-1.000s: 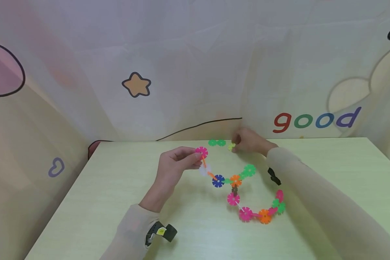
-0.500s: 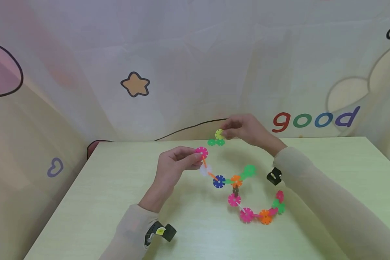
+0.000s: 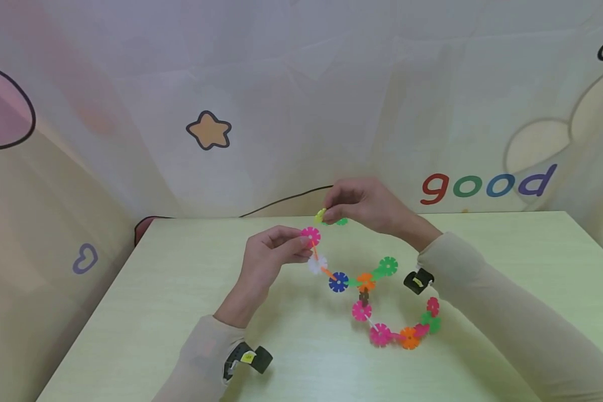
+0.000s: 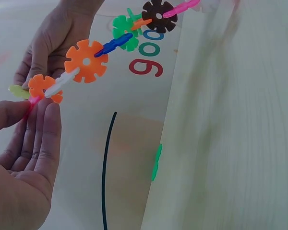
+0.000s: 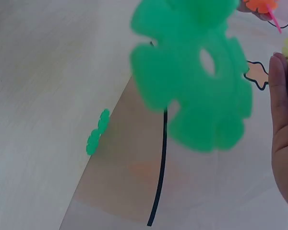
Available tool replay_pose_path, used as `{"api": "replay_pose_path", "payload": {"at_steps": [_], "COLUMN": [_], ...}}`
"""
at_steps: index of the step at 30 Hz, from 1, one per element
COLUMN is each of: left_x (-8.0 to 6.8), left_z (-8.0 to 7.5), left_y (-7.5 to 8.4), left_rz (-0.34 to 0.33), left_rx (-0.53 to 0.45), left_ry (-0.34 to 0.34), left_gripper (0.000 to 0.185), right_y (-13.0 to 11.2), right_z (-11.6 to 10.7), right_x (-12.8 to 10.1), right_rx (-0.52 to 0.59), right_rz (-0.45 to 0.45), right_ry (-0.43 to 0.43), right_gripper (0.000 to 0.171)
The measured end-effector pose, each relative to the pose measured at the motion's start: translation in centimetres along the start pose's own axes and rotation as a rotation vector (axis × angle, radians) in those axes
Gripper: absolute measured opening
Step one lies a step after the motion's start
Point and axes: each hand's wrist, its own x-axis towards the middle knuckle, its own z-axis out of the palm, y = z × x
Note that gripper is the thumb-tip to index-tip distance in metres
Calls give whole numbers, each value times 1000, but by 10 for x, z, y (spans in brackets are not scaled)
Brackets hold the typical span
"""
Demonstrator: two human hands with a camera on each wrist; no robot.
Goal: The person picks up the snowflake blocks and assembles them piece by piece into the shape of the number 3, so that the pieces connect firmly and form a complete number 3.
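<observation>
A chain of coloured snowflake discs runs from my left hand across the pale table. My left hand pinches the pink disc at the chain's raised end; in the left wrist view the chain stretches away from those fingers. My right hand pinches a yellow-green disc in the air, just above and right of the pink one. Two green discs lie at the table's far edge, partly hidden behind my right hand. A blurred green disc fills the right wrist view.
A curtain with a star and the word "good" hangs close behind the table. The loose green discs lie against that far edge. A fabric wall stands to the left.
My right hand picked the yellow-green disc off the far edge, lifted it and carried it left toward the pink disc. The left hand held still.
</observation>
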Motion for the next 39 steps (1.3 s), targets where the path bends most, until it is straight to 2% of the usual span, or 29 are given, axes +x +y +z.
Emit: {"api": "replay_pose_path", "payload": {"at_steps": [13, 22, 33, 39], "left_x": [1, 0, 0, 1], "left_z": [0, 0, 0, 0], "left_y": [-2, -1, -1, 0], "left_rz": [-2, -12, -15, -26], "left_rx": [4, 48, 29, 39], "left_ry": [-1, 9, 9, 11], "left_gripper": [19, 21, 21, 21], "right_y": [3, 7, 12, 11], "right_z": [9, 9, 13, 13], "right_x": [0, -2, -2, -1], "right_rx": [35, 70, 95, 65], "right_rz": [42, 52, 39, 20], "right_ry": [-14, -1, -41, -54], "right_gripper": [8, 10, 11, 10]}}
